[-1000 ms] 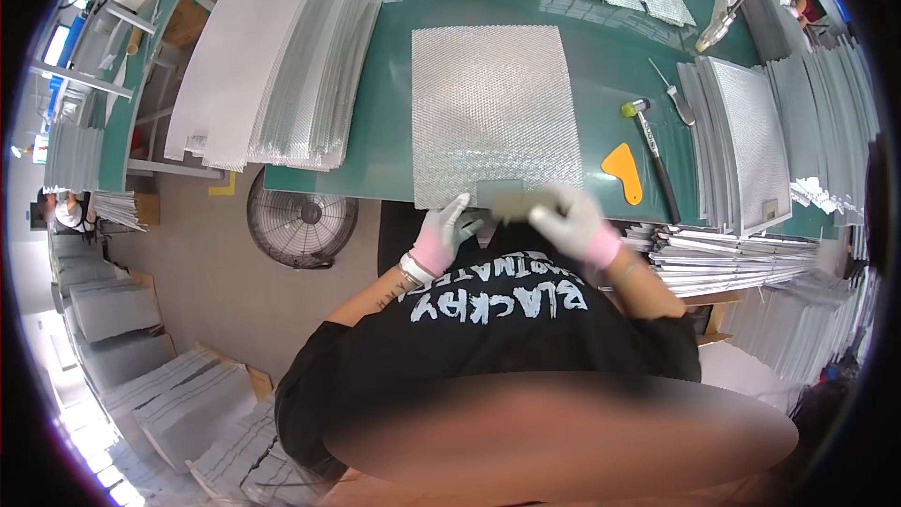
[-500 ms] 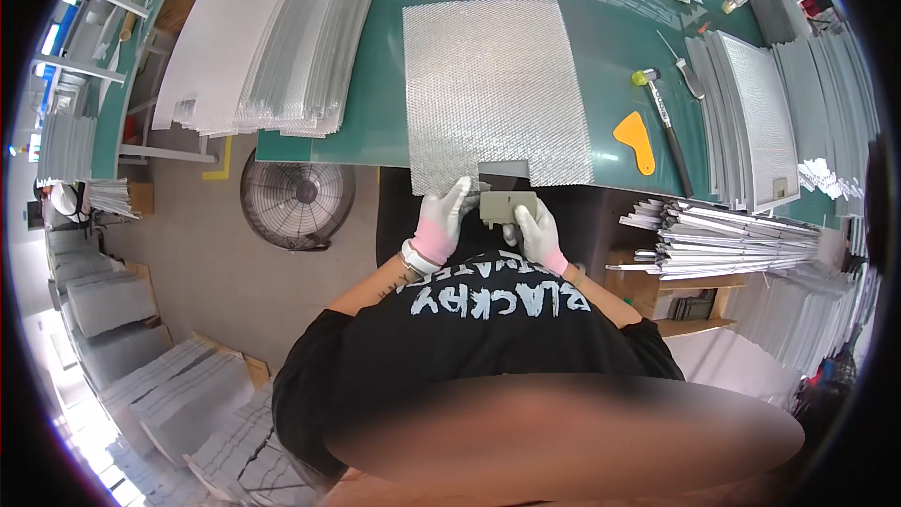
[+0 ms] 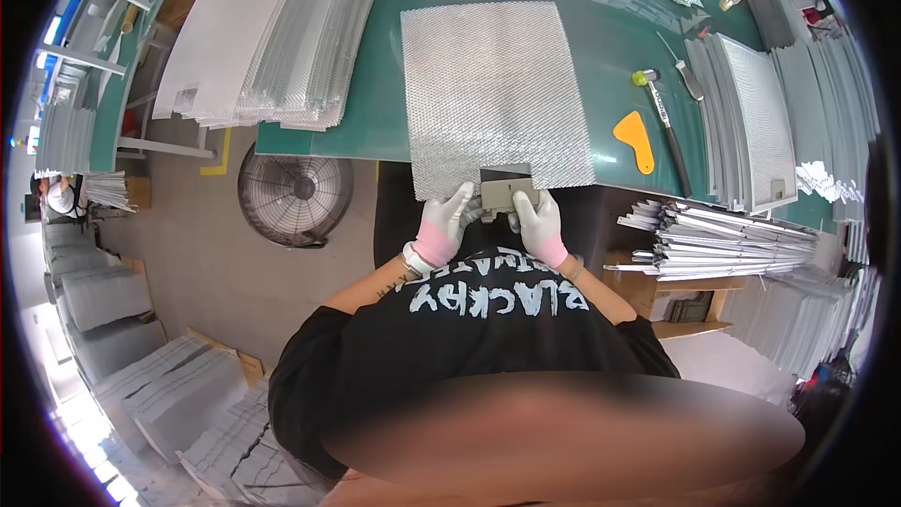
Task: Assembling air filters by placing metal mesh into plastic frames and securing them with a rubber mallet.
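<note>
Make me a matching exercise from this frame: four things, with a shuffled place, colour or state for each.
Things
1. grey-green part
2. mesh sheet
3. scraper
4. fan

Descriptions
A. orange-yellow, beside the hammer
B. on the floor, to the person's left
C. lying on the green table, a cutout in its near edge
D. held in the right hand

Pairs: 1-D, 2-C, 3-A, 4-B

A workshop; green workbench, hammer, stacked panels, floor fan
</note>
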Available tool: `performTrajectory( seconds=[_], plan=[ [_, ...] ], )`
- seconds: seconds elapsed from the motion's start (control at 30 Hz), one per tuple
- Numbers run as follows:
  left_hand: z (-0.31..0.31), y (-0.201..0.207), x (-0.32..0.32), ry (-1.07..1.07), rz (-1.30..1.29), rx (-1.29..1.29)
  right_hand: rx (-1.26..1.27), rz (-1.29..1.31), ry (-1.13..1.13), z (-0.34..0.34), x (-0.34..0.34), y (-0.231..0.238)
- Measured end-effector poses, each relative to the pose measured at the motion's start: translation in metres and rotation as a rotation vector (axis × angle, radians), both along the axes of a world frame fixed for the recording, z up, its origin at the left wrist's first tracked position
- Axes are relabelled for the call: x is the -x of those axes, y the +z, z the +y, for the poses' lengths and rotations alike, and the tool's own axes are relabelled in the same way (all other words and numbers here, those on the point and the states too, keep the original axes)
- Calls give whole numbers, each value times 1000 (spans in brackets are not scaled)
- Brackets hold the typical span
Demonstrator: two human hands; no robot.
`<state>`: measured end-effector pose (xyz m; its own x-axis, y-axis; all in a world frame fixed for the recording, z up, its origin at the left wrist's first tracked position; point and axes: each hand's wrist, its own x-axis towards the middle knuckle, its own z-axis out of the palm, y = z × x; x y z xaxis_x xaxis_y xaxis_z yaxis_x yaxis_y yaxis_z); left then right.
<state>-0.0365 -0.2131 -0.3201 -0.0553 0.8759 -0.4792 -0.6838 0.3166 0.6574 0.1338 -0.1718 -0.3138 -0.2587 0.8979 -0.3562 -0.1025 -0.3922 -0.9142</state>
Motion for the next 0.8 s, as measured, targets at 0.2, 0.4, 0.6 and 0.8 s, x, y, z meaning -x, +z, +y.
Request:
performTrajectory(
  seconds=[0.2,0.4,0.6,0.8],
  plan=[
    [0,6,-5,-1,6,-1,-29,-43,127,9,-7,-9],
    [4,-13,-2,-355,332,-38,-34,-78,-320,5,0,-15],
    [1,-15,2,-344,343,-59,-16,-88,-227,7,-3,3],
    [0,11,-5,-147,-234,-79,16,-16,-207,6,-7,-14]
  ],
)
